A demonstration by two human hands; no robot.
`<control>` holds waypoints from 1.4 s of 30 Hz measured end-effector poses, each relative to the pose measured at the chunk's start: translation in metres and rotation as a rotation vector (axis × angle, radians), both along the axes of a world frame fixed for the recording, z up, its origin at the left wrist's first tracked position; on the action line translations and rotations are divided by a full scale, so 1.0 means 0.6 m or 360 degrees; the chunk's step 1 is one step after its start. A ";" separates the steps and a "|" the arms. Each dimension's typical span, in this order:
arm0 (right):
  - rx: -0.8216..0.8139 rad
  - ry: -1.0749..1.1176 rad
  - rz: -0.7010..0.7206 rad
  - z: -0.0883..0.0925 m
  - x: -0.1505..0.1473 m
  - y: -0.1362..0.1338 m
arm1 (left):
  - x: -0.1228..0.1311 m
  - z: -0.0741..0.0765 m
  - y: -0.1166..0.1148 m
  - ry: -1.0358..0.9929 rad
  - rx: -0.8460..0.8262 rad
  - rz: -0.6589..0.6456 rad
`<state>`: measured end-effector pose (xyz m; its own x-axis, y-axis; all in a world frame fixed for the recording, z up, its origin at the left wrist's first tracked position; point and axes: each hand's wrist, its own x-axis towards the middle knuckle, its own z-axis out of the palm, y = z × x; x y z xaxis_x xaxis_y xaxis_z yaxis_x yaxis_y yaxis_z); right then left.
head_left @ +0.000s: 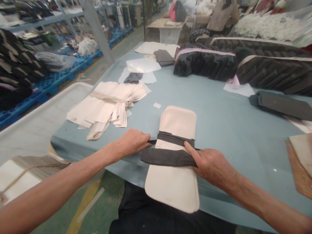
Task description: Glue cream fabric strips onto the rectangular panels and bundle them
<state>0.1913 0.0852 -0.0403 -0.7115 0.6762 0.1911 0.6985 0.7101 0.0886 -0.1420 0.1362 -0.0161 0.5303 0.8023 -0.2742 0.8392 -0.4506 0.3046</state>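
A stack of cream, round-cornered panels (173,187) lies at the front edge of the table, its near end reaching past the edge. Around its middle runs a black fabric strip (170,138), and a loose length of it lies across the stack just below. My left hand (134,142) is closed on the strip at the stack's left side, pulled taut there. On the right side my right hand (209,162) grips the strip, thumb pressed on the wrapped band. Its other fingers are partly hidden.
Bundled cream pieces (107,104) lie on the blue-green table (207,104) at left. Behind stand black bundles (204,63) and dark flat pieces (282,104). A brown board (299,169) is at right. A white bin (44,113) adjoins the left edge. A person (223,14) is farther back.
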 end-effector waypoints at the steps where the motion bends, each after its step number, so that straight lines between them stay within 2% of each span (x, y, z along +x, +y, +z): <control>1: 0.0013 -0.0005 0.0016 0.000 0.000 0.000 | 0.002 0.001 0.002 0.0003 -0.0015 0.0008; 5: 0.0073 -0.0013 0.0068 0.003 0.000 -0.002 | 0.001 0.012 0.016 -0.0105 -0.0149 0.0058; 10: 0.0100 -0.0002 0.0070 0.010 -0.004 -0.005 | -0.001 0.029 0.015 -0.0485 -0.0344 0.0225; 13: 0.0139 -0.0004 0.0070 0.015 -0.007 -0.006 | 0.013 0.014 -0.001 -0.0784 -0.0330 0.0437; 17: 0.0162 -0.0038 0.0067 0.019 -0.009 -0.008 | 0.048 -0.027 -0.021 -0.1185 -0.0210 0.0694; 19: 0.0165 -0.0045 0.0065 0.020 -0.010 -0.008 | 0.063 -0.041 -0.025 -0.1338 -0.0152 0.0767; 22: 0.0156 -0.0020 0.0078 0.021 -0.012 -0.006 | 0.076 -0.044 -0.023 -0.1470 -0.0149 0.0753; 27: -0.0195 0.0079 -0.0032 0.023 -0.014 -0.005 | 0.075 -0.034 -0.012 -0.1488 -0.0164 0.0618; 32: -0.0498 0.0116 -0.0198 0.036 -0.014 -0.001 | 0.077 -0.039 -0.006 -0.1456 -0.0035 0.0520; 42: -0.1214 0.0567 -0.0534 0.107 -0.033 0.049 | 0.096 -0.041 -0.013 -0.1429 0.0112 0.0433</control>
<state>0.1718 0.1147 0.0242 -0.4387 0.8705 -0.2230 0.7755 0.2413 -0.5834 -0.0846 0.1286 -0.0406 0.3114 0.9289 0.2001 0.3825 -0.3153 0.8685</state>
